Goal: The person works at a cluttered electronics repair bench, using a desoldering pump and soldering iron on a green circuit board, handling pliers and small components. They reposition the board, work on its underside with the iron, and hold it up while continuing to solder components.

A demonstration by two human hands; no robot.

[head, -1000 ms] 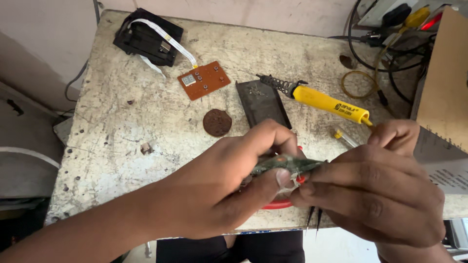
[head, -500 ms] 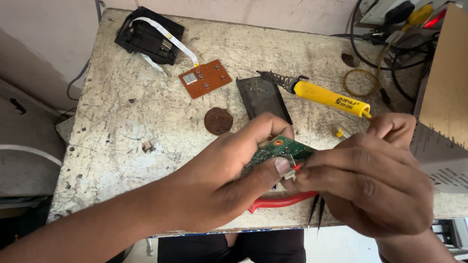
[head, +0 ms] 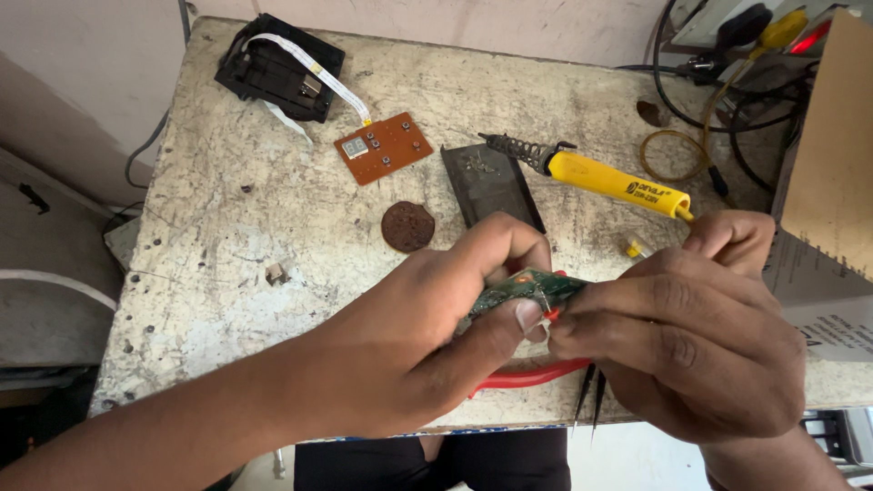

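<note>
While both hands meet above the front edge of a worn workbench [head: 227,236], the left hand [head: 409,345] pinches a small green circuit board [head: 523,289] between thumb and fingers, and the right hand [head: 700,345] closes on its other end. Behind lie a yellow soldering iron [head: 609,177] and an orange circuit board [head: 382,148].

The green circuit board [head: 523,289] in my grip looks glossy, its lacquered face catching light. The worktop [head: 273,209] beneath is rough, pitted and stained, matt like worn stone. At two o'clock the soldering iron [head: 600,175] has a smooth yellow plastic handle and a dull coiled metal stand.
</note>
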